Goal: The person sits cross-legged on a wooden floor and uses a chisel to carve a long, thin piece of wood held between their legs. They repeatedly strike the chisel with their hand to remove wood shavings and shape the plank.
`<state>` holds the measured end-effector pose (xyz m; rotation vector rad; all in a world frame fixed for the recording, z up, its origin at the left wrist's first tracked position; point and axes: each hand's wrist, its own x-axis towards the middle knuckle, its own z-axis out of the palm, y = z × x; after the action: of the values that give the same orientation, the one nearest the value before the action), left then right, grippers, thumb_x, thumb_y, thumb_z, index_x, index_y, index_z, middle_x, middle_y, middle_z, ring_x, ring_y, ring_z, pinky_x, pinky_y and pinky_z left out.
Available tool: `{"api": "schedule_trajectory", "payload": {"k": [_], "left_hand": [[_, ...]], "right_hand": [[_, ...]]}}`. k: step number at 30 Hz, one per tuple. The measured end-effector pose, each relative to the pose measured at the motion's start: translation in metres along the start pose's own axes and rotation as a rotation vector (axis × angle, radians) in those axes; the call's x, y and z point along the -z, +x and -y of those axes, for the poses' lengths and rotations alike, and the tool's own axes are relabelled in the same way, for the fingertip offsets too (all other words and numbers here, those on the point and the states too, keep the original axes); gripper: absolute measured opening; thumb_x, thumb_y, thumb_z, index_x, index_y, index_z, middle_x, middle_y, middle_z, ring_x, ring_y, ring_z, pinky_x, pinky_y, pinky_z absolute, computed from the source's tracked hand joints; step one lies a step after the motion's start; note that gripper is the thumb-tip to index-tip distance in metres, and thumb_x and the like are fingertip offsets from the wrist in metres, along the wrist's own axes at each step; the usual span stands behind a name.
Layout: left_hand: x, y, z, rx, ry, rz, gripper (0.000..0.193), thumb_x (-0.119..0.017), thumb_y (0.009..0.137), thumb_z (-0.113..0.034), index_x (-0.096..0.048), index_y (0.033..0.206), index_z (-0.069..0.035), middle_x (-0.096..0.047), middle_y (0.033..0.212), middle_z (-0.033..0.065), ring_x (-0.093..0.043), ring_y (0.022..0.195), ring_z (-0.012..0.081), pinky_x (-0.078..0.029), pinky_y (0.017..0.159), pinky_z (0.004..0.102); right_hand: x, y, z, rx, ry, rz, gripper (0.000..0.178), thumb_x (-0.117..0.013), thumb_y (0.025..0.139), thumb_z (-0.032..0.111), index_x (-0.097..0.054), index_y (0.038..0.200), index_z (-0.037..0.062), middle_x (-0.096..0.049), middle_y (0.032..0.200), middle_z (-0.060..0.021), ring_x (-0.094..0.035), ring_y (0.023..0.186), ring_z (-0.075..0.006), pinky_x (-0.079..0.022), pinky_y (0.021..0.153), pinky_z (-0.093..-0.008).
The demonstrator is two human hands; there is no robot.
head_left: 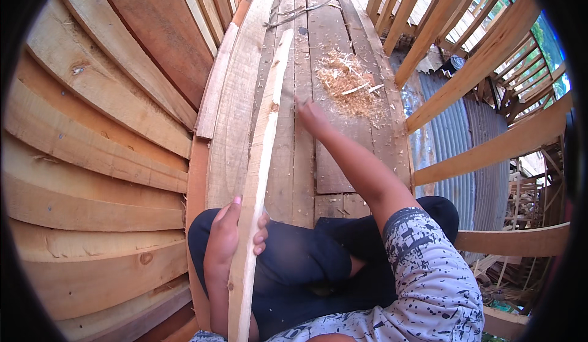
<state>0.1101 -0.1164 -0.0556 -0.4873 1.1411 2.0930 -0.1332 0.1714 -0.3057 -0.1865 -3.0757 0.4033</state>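
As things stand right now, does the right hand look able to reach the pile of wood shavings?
Probably yes: the right hand is stretched out just left of the shavings, nothing visible stands between them, and the wooden strip is on the hand's other side.

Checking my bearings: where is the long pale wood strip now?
In the head view, the strip rises from the lower edge left of centre, in the left grip, its upper part left of the right grip.
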Motion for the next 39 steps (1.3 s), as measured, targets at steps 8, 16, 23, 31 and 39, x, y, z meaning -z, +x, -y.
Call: {"api": "schedule_trajectory", "payload": {"k": [8, 16, 23, 31, 39], "left_hand": [[0.008, 0.007, -0.002, 0.027, -0.047, -0.015, 0.041, -0.033, 0.109, -0.038, -0.048, 0.118, -0.001, -0.054, 0.080, 0.0141, -0.050, 0.056, 0.0177, -0.043, 0.043, 0.0290], [0.003, 0.008, -0.005, 0.055, -0.082, -0.041, 0.041, -0.032, 0.109, -0.037, -0.047, 0.118, -0.001, -0.053, 0.080, 0.0144, -0.050, 0.056, 0.0178, -0.043, 0.043, 0.0292], [-0.002, 0.010, -0.007, 0.074, -0.050, -0.071, 0.040, -0.032, 0.109, -0.037, -0.047, 0.119, -0.001, -0.053, 0.080, 0.0147, -0.050, 0.055, 0.0175, -0.042, 0.043, 0.0292], [-0.006, 0.010, -0.008, 0.092, -0.052, -0.136, 0.040, -0.032, 0.109, -0.037, -0.047, 0.120, -0.002, -0.052, 0.078, 0.0121, -0.047, 0.050, 0.0146, -0.040, 0.038, 0.0272], [-0.002, 0.011, -0.007, 0.081, -0.067, -0.068, 0.041, -0.033, 0.109, -0.038, -0.047, 0.119, -0.001, -0.053, 0.081, 0.0148, -0.050, 0.056, 0.0173, -0.043, 0.043, 0.0289]], "right_hand": [[0.029, 0.021, -0.007, 0.245, -0.055, -0.039, 0.049, -0.042, 0.098, 0.006, -0.037, 0.146, -0.0039, -0.058, 0.110, -0.0291, -0.068, 0.089, -0.0417, -0.058, 0.072, -0.0479], [0.026, 0.049, 0.014, -0.090, 0.035, -0.220, 0.048, -0.042, 0.097, 0.003, -0.041, 0.145, -0.0027, -0.059, 0.104, -0.0270, -0.070, 0.079, -0.0390, -0.059, 0.067, -0.0479], [0.014, 0.075, 0.003, -0.061, -0.159, -0.119, 0.043, -0.046, 0.097, 0.007, -0.045, 0.139, -0.0057, -0.059, 0.100, -0.0257, -0.070, 0.078, -0.0362, -0.060, 0.064, -0.0421], [0.023, 0.068, 0.006, -0.035, 0.046, -0.132, 0.043, -0.043, 0.097, 0.005, -0.045, 0.140, -0.0022, -0.060, 0.101, -0.0249, -0.071, 0.078, -0.0367, -0.060, 0.066, -0.0424], [0.017, 0.075, -0.024, 0.067, -0.125, -0.268, 0.049, -0.047, 0.093, 0.001, -0.042, 0.141, -0.0068, -0.060, 0.104, -0.0264, -0.071, 0.075, -0.0327, -0.061, 0.062, -0.0376]]}}
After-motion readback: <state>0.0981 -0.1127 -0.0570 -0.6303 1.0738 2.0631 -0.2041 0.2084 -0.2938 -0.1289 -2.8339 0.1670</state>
